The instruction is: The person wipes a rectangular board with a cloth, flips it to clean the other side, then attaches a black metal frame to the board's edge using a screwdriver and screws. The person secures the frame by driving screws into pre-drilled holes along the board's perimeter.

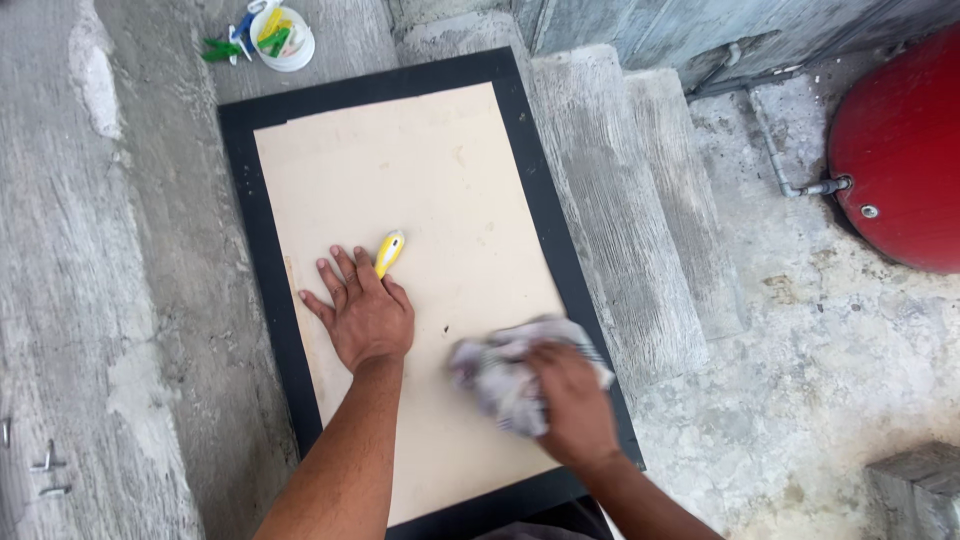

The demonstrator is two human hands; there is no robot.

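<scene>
Head view: the left hand (362, 312) lies flat at the centre-left of the frame, fingers spread on the cream panel (440, 180), and it looks as if it presses the panel down so it does not slide. A yellow tool (389, 252) lies under its fingertips, pinned there and not gripped. The right hand (572, 405), lower centre, is closed on a crumpled cloth (500, 375) bunched against the panel (the blur around it suggests rubbing).

The panel sits inside a black frame (240, 200) that runs from the upper centre to the bottom edge, resting on a grey concrete ledge (150, 280). The cloth is close to the frame's right border, beyond which concrete steps (620, 220) drop to a floor; there is little room on that side. Above the hands, most of the panel is bare and open. A white cup (288, 42) of coloured clips stands at the upper left, well apart. A red tank (900, 150) fills the right edge.
</scene>
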